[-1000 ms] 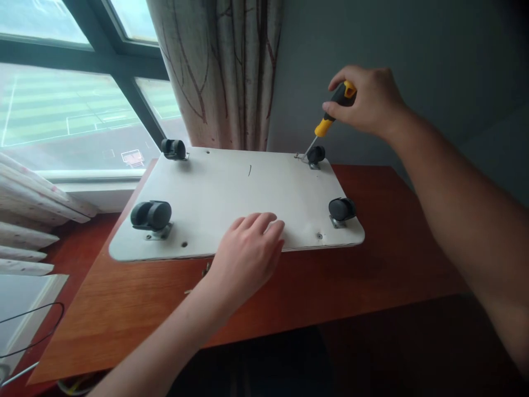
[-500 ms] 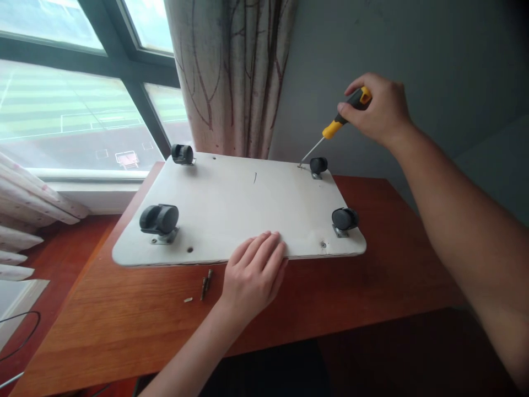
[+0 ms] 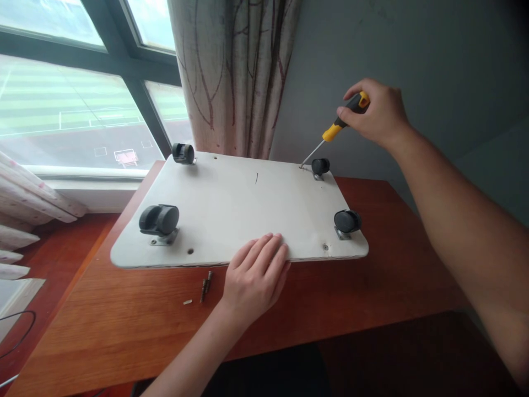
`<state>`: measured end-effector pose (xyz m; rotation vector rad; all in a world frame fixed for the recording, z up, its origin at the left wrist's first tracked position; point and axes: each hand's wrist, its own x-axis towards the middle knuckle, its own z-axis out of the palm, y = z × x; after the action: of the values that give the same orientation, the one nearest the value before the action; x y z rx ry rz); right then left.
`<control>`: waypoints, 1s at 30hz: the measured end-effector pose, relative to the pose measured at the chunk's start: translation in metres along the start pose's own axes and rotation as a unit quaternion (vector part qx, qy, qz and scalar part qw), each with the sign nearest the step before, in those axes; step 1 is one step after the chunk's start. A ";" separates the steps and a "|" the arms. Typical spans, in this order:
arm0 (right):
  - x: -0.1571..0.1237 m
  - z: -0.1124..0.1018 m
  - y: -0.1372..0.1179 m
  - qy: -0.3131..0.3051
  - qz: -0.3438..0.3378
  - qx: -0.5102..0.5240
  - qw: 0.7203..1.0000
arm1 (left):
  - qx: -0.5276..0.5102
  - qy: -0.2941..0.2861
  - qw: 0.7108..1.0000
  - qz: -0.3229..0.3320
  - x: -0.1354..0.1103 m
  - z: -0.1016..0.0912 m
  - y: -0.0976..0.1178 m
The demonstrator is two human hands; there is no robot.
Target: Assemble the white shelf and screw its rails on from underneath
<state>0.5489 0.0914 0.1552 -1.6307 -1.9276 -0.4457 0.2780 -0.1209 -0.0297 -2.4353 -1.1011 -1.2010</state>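
right hand (image 3: 378, 113) fisted on the screwdriver (image 3: 333, 131), tip set just beside the far wheel (image 3: 320, 165), left hand (image 3: 256, 275) flat, fingers together, pinning the board (image 3: 248, 204), so I'd say mid-screwing, wants steady pressure

Your only visible light is soft daylight from the window (image 3: 74, 110) at upper left, its panes pale and washed out. It lights the white board (image 3: 231, 204) evenly, without glare; the casters (image 3: 159, 219) and your left hand (image 3: 254, 275) cast only faint, short shadows. Brightness drops rightward: the wall (image 3: 433, 55) darkens to near black in the top corner, as does the space below the table (image 3: 124, 325). The centre is sharp, the screwdriver (image 3: 332, 132) crisp yellow; the edges bend, and your right forearm (image 3: 467, 242) looks stretched.
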 end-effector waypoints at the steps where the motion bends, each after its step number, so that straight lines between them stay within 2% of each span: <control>1: 0.001 -0.001 0.000 -0.002 -0.002 0.006 1.000 | 0.000 0.001 1.000 0.000 0.000 0.000 0.000; 4: 0.008 -0.002 0.003 -0.049 0.002 0.066 0.997 | 0.001 0.001 1.000 0.000 -0.001 0.000 0.000; 8: 0.029 -0.001 0.008 -0.171 0.055 0.199 0.963 | -0.002 -0.001 1.000 -0.001 0.000 0.000 0.000; 10: 0.038 0.000 0.006 -0.197 0.072 0.214 0.954 | -0.002 0.001 1.000 -0.001 0.000 -0.001 0.000; 12: 0.044 -0.001 0.000 -0.202 0.074 0.178 0.960 | -0.001 0.002 1.000 -0.001 0.000 -0.001 0.000; 15: 0.047 -0.005 -0.016 -0.190 0.051 0.025 0.980 | -0.002 0.002 1.000 -0.001 0.000 -0.001 0.000; 17: 0.047 -0.009 -0.027 -0.189 0.046 -0.056 0.979 | -0.002 0.001 1.000 0.000 0.001 -0.001 0.000; 19: 0.046 -0.011 -0.035 -0.201 0.054 -0.054 0.977 | -0.003 0.003 1.000 0.000 0.001 -0.002 0.000; 23: 0.046 -0.010 -0.037 -0.214 0.033 0.043 0.975 | -0.005 0.001 1.000 -0.002 0.001 -0.002 0.000; 27: 0.044 -0.007 -0.034 -0.169 -0.013 -0.050 0.984 | -0.004 0.002 1.000 -0.001 0.000 -0.001 0.000; 30: 0.042 -0.006 -0.036 -0.147 0.017 -0.106 0.983 | -0.001 0.004 1.000 0.000 0.000 0.000 0.000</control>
<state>0.5116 0.1131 0.1897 -1.9572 -2.1200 -0.4285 0.2775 -0.1212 -0.0298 -2.4305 -1.0975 -1.2112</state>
